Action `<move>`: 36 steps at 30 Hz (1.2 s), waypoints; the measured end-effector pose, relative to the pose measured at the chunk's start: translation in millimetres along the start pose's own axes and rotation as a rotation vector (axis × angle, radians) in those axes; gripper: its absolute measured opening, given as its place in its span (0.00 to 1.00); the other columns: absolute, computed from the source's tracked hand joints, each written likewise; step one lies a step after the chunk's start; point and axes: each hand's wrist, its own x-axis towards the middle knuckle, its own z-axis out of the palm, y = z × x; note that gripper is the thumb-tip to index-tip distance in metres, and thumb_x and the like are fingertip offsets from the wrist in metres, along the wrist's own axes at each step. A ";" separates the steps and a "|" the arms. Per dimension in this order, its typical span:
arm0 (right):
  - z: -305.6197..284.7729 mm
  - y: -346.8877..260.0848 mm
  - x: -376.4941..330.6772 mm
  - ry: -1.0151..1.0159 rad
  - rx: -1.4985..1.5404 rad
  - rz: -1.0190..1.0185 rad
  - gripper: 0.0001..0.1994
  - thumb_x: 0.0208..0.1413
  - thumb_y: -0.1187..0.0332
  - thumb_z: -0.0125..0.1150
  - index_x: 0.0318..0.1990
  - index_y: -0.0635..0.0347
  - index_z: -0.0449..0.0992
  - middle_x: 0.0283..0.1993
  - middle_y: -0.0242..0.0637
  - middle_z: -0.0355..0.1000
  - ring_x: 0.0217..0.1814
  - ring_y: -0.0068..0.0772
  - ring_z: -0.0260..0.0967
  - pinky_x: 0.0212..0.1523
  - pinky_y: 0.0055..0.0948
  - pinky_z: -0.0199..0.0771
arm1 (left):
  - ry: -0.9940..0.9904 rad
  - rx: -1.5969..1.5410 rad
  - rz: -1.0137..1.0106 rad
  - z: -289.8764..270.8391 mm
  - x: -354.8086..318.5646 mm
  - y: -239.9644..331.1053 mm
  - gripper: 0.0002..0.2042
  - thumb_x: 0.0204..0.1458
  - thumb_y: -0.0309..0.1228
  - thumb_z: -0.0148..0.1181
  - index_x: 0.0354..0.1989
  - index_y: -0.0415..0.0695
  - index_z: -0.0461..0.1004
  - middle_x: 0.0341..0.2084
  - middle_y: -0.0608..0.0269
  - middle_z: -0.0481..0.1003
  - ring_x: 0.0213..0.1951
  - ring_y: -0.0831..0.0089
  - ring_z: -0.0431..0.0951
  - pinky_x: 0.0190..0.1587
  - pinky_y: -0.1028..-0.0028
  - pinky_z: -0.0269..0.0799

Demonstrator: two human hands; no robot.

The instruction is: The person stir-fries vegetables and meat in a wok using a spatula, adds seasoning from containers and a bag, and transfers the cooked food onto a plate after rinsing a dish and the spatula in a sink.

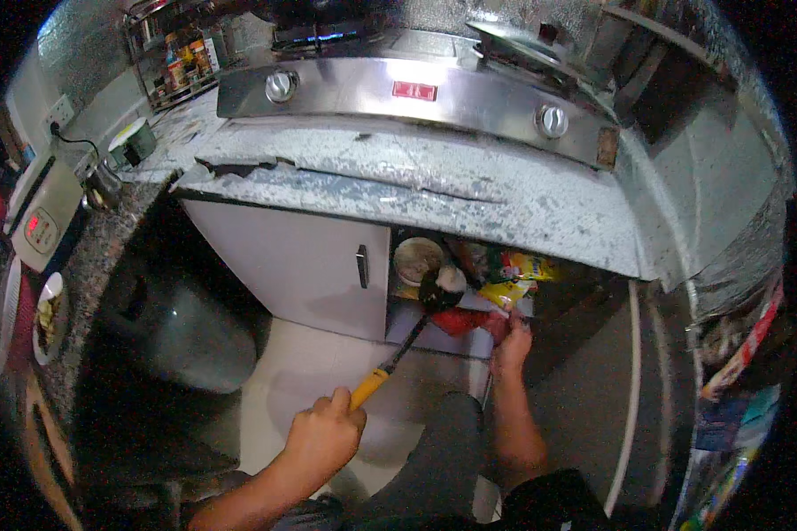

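The left hand point(326, 435) has its fingers clamped around the yellow grip of a long-handled ladle point(374, 383), its dark, slim shaft rising obliquely to a rounded black head at the open cabinet. A pale, matte mass point(452, 280) shows at the head; its substance cannot be determined. The right hand point(510, 347) has its fingers closed on a red packet point(466, 320), thin, crumpled and flexible, just beside the ladle's head. Inside the cabinet, a round, pale bowl point(406, 277) with greyish-white contents lies near yellow, glossy packets point(508, 293).

The cabinet door point(292, 265) is smooth, flat and white, fitted with a dark bar handle point(362, 266). Above it, the desk point(540, 212) bears a mottled grey-and-white surface, its front covering ragged and lifted along one edge. A brushed-steel stove panel point(345, 88) carries two round metallic knobs.

At left, a speckled stone counter point(115, 239) supports a white appliance point(46, 212) with a lit red display, and an oval plate point(41, 350) holding food. Below stands a dark grey, rounded bin point(181, 327) with a dull sheen. The floor point(283, 372) is pale and smooth.
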 end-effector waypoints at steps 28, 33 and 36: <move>606.1 -345.6 65.5 -0.690 -0.541 -0.572 0.13 0.58 0.64 0.46 0.42 0.65 0.70 0.31 0.39 0.73 0.26 0.23 0.68 0.28 0.21 0.69 | 0.457 -0.263 -0.322 -583.4 -12.7 -161.2 0.10 0.38 0.21 0.51 0.25 0.49 0.77 0.25 0.54 0.67 0.29 0.55 0.72 0.34 0.63 0.69; 629.5 -287.5 164.5 -0.843 -1.071 -0.892 0.13 0.56 0.65 0.47 0.40 0.64 0.72 0.30 0.40 0.74 0.25 0.27 0.71 0.30 0.27 0.71 | 0.401 -0.348 -0.444 -585.0 65.5 -180.9 0.10 0.40 0.20 0.51 0.26 0.49 0.78 0.26 0.52 0.68 0.31 0.53 0.72 0.36 0.62 0.68; 644.4 -274.9 177.9 -0.865 -0.968 -0.616 0.13 0.56 0.66 0.47 0.41 0.65 0.72 0.30 0.40 0.75 0.23 0.27 0.71 0.28 0.26 0.70 | 0.416 -0.496 -0.453 -577.5 91.8 -193.0 0.11 0.41 0.20 0.50 0.27 0.49 0.78 0.26 0.51 0.70 0.32 0.53 0.71 0.37 0.64 0.67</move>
